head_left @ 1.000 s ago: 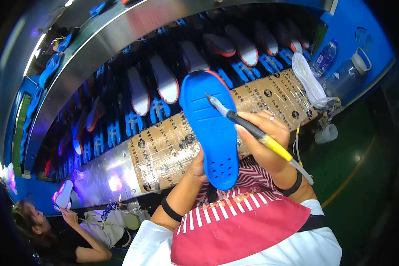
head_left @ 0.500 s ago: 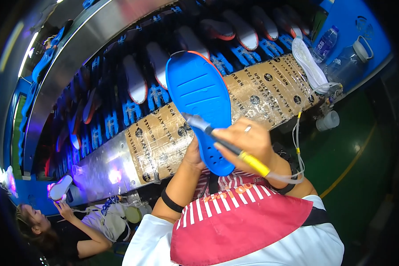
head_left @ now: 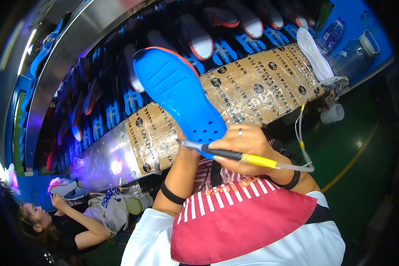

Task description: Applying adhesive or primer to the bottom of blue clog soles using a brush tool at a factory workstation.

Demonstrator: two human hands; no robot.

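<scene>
A blue shoe sole (head_left: 170, 82) with shallow grooves, a red rim at the toe and small holes in the heel is held up in front of me. My left hand (head_left: 188, 148) grips it from beneath at the heel, its fingers mostly hidden by the sole. In my right hand (head_left: 248, 142) is a brush (head_left: 228, 154) with a black and yellow handle and a clear hose at its rear end. The brush lies across the heel end, its tip by my left thumb beyond the sole's left edge.
A cardboard-covered bench (head_left: 252, 91) lies under the sole. Beyond it, shoe uppers (head_left: 201, 46) stand on blue holders in a dark rack. A white sole (head_left: 314, 55) and bottles (head_left: 332, 35) are at right. At lower left, a person (head_left: 60, 221) handles another shoe.
The sole's toe has swung left and the sole now slants more. The brush has moved from the sole's middle down to the heel end, with my right hand slightly lower.
</scene>
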